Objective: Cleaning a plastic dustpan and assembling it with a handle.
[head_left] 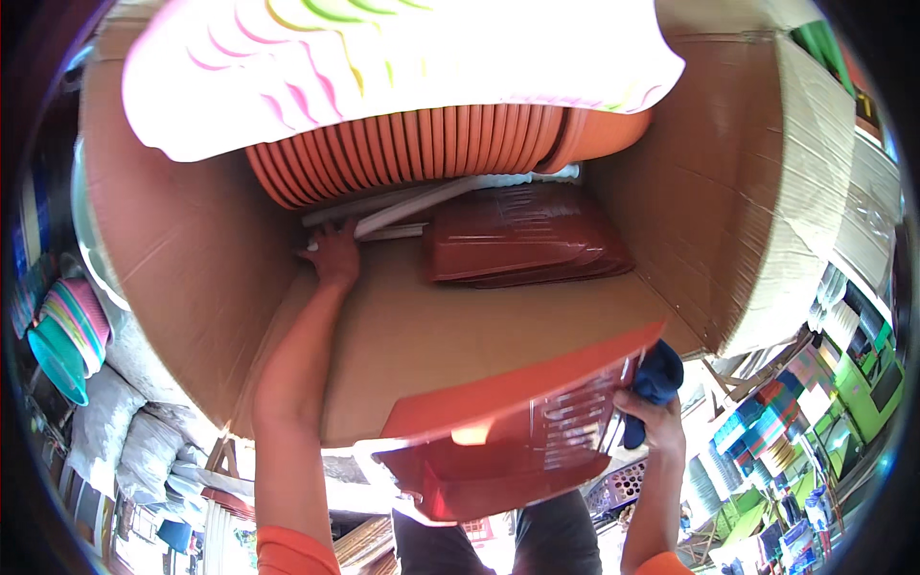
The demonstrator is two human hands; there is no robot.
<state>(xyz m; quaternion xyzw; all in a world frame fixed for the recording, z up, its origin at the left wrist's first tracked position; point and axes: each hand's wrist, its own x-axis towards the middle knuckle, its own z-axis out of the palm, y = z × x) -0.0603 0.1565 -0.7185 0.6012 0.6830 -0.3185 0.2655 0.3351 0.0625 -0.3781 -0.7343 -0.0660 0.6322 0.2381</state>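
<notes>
Deep inside a large cardboard box, my left hand (333,255) has its fingers spread beside the ends of pale sticks (407,208); whether it touches them is hard to tell. My right hand (661,419) grips the right edge of a glossy red-brown plastic tray with slots (508,431), tilted at the box's near edge. A dark blue cloth (657,374) is bunched at that same hand. More red-brown slotted trays (527,235) lie stacked on the box floor, right of my left hand.
The cardboard box (719,182) surrounds the work, one flap folded out at right. Nested orange pots (422,144) lie sideways across the back, under a white plastic piece with coloured waves (422,57). Outside stand colourful basins (72,326), grey sacks (149,450) and stacked goods.
</notes>
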